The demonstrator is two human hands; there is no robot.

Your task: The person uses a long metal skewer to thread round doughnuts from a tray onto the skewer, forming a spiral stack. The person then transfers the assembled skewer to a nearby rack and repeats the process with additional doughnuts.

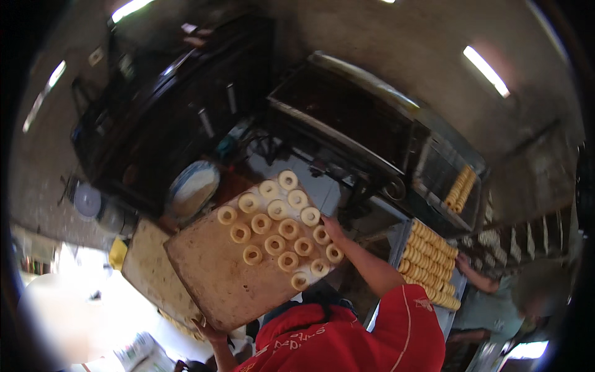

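A wide brown wooden board (217, 288) is carried tilted between my two hands. Pale dough rings (294, 174) lie in rows over its far and right part, while the rest of its surface is bare and floury. My left hand (211, 333) is closed on the near left corner of the board. At the right edge, beside the outermost dough rings, my right hand (333, 230) grips the board, its fingers partly hidden underneath.
A long dark metal trough (344, 115) stands ahead. At right are a tray of golden rings (427, 263), a metal basin (437, 170) with more rings, and a co-worker's hand (465, 266). A round floury bowl (195, 189) and another board (149, 266) are at left.
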